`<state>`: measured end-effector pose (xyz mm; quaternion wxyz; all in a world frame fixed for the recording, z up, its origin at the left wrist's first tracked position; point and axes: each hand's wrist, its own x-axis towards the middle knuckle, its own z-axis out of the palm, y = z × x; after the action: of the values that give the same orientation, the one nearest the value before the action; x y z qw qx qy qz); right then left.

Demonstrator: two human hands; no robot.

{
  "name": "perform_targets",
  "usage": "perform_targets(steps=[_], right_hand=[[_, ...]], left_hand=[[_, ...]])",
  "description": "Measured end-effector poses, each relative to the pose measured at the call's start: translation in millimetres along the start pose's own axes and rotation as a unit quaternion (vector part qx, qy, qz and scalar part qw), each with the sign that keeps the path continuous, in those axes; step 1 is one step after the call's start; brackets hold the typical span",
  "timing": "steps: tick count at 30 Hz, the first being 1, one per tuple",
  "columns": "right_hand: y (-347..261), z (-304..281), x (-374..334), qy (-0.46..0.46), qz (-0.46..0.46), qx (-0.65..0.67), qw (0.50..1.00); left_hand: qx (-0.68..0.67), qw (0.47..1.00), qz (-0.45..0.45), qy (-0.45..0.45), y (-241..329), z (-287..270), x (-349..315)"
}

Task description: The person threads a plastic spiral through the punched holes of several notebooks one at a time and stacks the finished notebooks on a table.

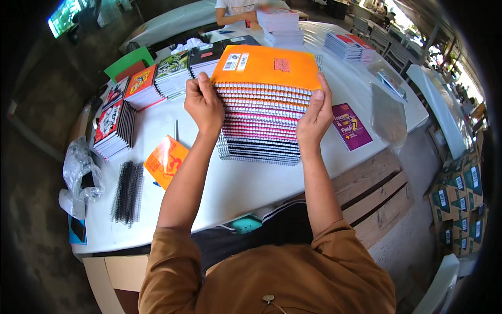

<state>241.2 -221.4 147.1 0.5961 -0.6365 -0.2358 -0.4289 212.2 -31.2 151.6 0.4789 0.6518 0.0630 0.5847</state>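
Observation:
A tall stack of spiral notebooks [261, 112] stands in front of me, its coil-bound edges facing my body. The top notebook has an orange cover [261, 63] with a white label; lower ones show orange, pink-red and dark edges. My left hand [205, 104] grips the stack's left side, thumb up near the top cover. On the opposite side my right hand [316, 112] is closed around the upper right edge, thumb along the coils. Left of the stack lies a loose orange cover [166, 161], partly behind my left forearm. To the right rests a purple spiral notebook [352, 127].
Black binding coils [127, 193] lie at the left beside crumpled clear plastic [81, 178]. Several notebook stacks [112, 131] line the table's left and far side. Another person [238, 13] sits across, by a white stack [280, 29]. A wooden bench [374, 193] and boxes [457, 204] are at right.

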Motion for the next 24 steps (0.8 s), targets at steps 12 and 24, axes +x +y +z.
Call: perform_targets(steps=[12, 24], right_hand=[[-46.2, -71.1, -141.9, -0.228, 0.156, 0.111, 0.955], [-53.5, -14.5, -241.0, -0.448, 0.686, 0.405, 0.405]], left_hand=[[0.526, 0.746, -0.128, -0.388, -186.8, -275.1, 62.8], [0.548, 0.651, -0.185, -0.492, -189.7, -228.6, 56.6]])
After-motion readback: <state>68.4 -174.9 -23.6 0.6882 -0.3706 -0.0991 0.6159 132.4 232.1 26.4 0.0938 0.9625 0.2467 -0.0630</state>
